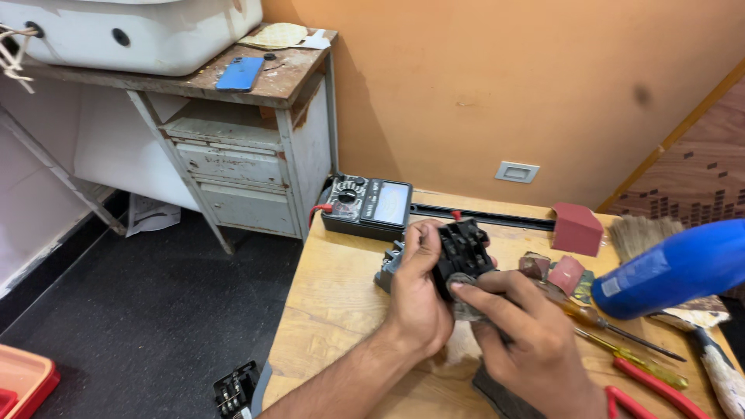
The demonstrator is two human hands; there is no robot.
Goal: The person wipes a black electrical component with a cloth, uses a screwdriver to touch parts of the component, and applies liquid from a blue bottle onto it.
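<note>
Both hands (pixel 466 302) gripping black switch block (pixel 462 252), multimeter (pixel 369 203) behind, screwdrivers (pixel 613 330) and blue bottle (pixel 675 268) alongside

A small repair workshop. A worn wooden bench (pixel 341 310) carries a multimeter (pixel 369 203) at its back edge and screwdrivers (pixel 621 334), pliers (pixel 660 388) and a brush (pixel 644 233) along its right side. A rusty metal desk (pixel 248 155) stands against the orange wall (pixel 481 77).

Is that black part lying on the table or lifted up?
Lifted: both hands, left hand and right hand, hold the black electrical part above the wooden table.
</note>
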